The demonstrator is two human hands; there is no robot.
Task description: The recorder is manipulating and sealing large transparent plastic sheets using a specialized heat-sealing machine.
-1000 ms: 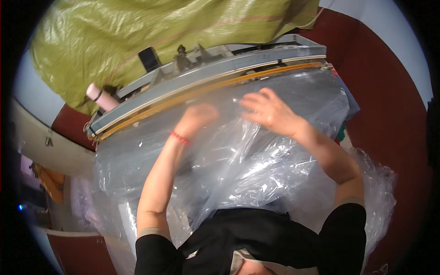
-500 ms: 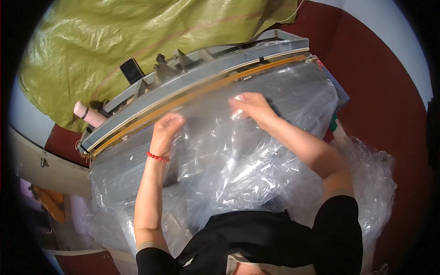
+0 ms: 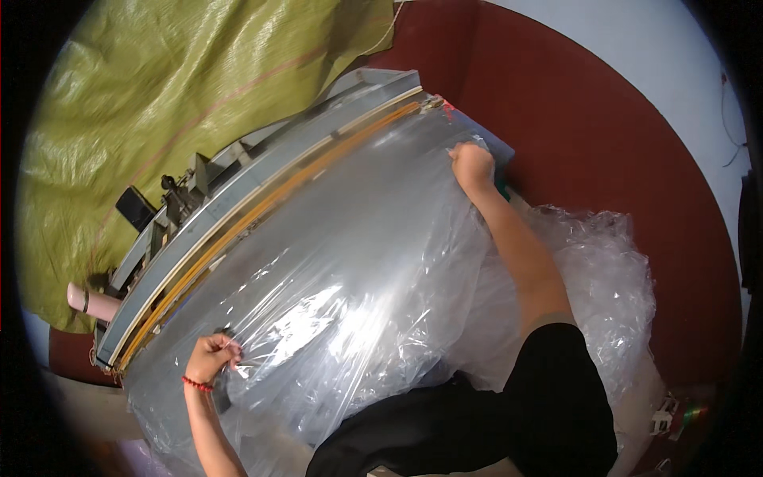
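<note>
A large sheet of clear plastic film (image 3: 350, 262) stretches slantwise over the work surface between my two hands, glossy and creased with long folds. My left hand (image 3: 213, 354), with a red bead bracelet (image 3: 198, 385) at its wrist, pinches the film at the near left. At the far right, my right hand (image 3: 474, 167) is closed on the film's other side near the corner of the surface. Beyond the film runs a long grey metal bar machine (image 3: 262, 171) with an orange-yellow strip (image 3: 262, 211) along its near side.
A phone (image 3: 136, 208) and a pink bottle (image 3: 94, 303) are by the machine's far side. Behind it hangs a yellow-green woven tarp (image 3: 199, 71). More crumpled film (image 3: 588, 294) is heaped at my right, above a dark red floor (image 3: 636, 159).
My hands have moved apart, the left toward me and leftward, the right to the far right. The film between them is now spread and tauter. The view has turned rightward.
</note>
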